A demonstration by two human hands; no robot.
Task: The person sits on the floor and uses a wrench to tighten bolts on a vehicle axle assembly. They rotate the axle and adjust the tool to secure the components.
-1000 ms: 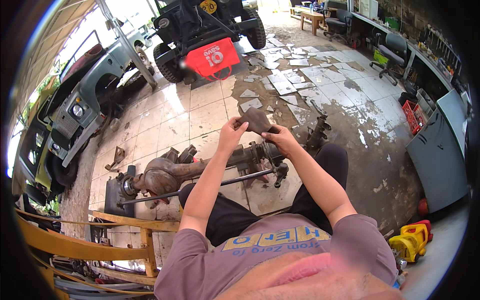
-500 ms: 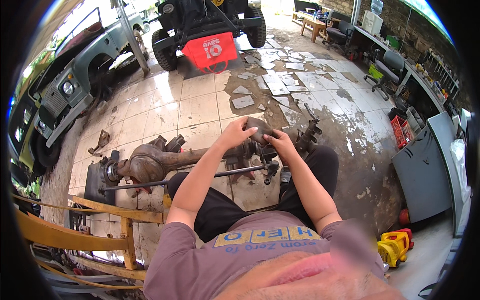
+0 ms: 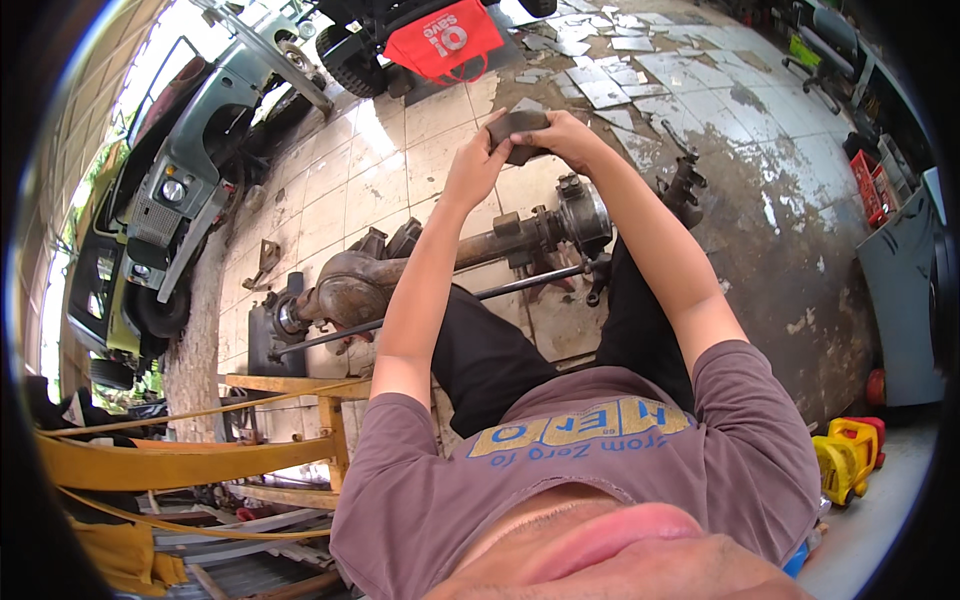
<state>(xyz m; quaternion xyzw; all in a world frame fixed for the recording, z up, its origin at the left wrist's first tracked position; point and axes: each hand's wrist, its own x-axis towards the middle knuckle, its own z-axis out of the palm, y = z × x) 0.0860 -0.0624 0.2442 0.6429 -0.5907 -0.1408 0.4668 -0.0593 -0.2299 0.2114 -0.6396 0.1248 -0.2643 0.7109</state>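
Out in front of me, above the floor, both hands grip a dark grey-brown sheet [image 3: 519,126] that looks like sandpaper and is bent over. My left hand [image 3: 474,165] has its left edge, thumb on top. My right hand [image 3: 568,140] pinches the right side, thumb pressed on its face. Below my forearms lies a rusty vehicle axle [image 3: 350,285] with a bulging round housing at its left and a hub [image 3: 583,215] at its right. A thin steel rod [image 3: 500,289] runs along its near side.
A metal steering part [image 3: 683,195] lies right of the axle. At left stand a yellow frame [image 3: 190,465] and a parked off-road vehicle [image 3: 170,190]. A red bag [image 3: 445,42] hangs on another vehicle ahead. Broken tiles [image 3: 600,88] lie beyond. Yellow jugs [image 3: 848,460] stand at right.
Both hands have stretched farther forward with the sheet, away from the axle. The sheet now looks more tightly bent. The view has swung, so the surroundings sit differently in it.
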